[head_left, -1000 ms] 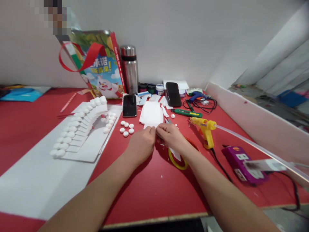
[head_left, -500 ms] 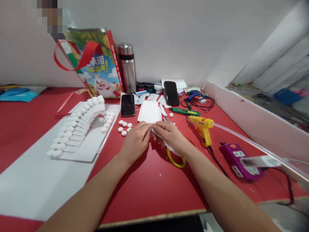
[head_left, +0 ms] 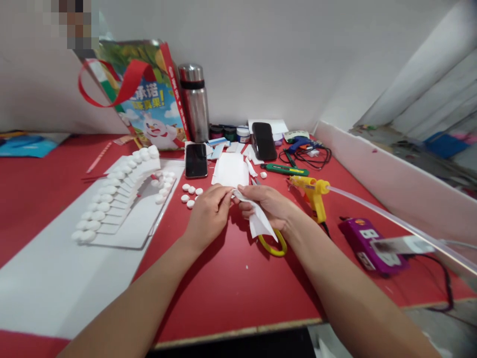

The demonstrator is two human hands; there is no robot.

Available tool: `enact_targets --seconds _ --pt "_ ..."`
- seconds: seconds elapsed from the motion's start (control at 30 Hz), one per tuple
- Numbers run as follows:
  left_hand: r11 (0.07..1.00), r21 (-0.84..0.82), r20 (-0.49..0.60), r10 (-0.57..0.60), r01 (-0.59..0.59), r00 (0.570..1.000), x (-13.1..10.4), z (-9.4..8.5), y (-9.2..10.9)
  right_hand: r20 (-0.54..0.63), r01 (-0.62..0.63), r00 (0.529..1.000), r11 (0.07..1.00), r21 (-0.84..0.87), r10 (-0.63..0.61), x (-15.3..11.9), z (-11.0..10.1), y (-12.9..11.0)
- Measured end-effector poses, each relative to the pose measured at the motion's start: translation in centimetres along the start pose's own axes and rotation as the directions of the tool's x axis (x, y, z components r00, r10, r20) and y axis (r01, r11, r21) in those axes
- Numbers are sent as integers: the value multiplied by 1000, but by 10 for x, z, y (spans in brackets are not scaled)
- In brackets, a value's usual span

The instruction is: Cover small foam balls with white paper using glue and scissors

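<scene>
Between my hands is a thin white strip, paper or tissue by its look. My left hand pinches one end of it, fingertips pressed together. My right hand has its fingers curled round the strip beside the left fingertips, and the loose end hangs below the palm. Under the right hand lies a pair of scissors with a yellow handle, partly covered. Just beyond my hands rests a white sheet. Several round white pieces lie to the left of my left hand.
At left, a stepped white model edged with round pieces stands on a white board. Two phones, a steel flask and a printed bag are behind. To the right are a green cutter, a yellow glue gun and a purple box.
My right hand has turned so that its curled fingers show. More of the white strip is now visible, hanging down from between the hands.
</scene>
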State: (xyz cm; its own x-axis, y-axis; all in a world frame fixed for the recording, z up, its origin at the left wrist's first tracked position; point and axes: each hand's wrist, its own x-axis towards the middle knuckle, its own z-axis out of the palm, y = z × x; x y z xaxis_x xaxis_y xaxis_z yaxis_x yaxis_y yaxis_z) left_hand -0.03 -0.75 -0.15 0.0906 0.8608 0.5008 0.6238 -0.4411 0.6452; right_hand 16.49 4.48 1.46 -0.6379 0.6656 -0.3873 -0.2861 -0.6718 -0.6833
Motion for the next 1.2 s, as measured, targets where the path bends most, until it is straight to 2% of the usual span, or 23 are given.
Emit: enact_targets --seconds 0.13,0.33,0.47,0.63,0.73,0.87,1.07,1.2 --pt "999 -25 -5 -37 37 999 1 -1 2 22 30 999 999 -32 -29 0 -2 1" --pt "998 -26 0 -53 53 999 0 -1 2 -98 113 987 980 -161 -130 0 -2 2" --pt "999 -11 -4 -40 40 999 0 0 1 -93 152 980 966 -208 -175 -1 0 4" --pt "971 -157 10 -179 179 984 1 0 -1 -113 192 963 920 -341 -243 -3 5 5" --pt "940 -226 18 -256 254 966 1 -1 -1 -110 160 972 931 -327 -206 -4 5 4" --pt "913 -293 68 -278 285 958 2 -2 0 -112 103 984 960 -260 -136 -2 -1 2" --pt "907 -295 92 -286 300 954 2 -1 0 -160 166 959 920 -356 -235 -4 0 3" --pt "911 -279 66 -298 304 952 2 -2 -1 -146 89 980 954 -285 -135 -7 5 0"
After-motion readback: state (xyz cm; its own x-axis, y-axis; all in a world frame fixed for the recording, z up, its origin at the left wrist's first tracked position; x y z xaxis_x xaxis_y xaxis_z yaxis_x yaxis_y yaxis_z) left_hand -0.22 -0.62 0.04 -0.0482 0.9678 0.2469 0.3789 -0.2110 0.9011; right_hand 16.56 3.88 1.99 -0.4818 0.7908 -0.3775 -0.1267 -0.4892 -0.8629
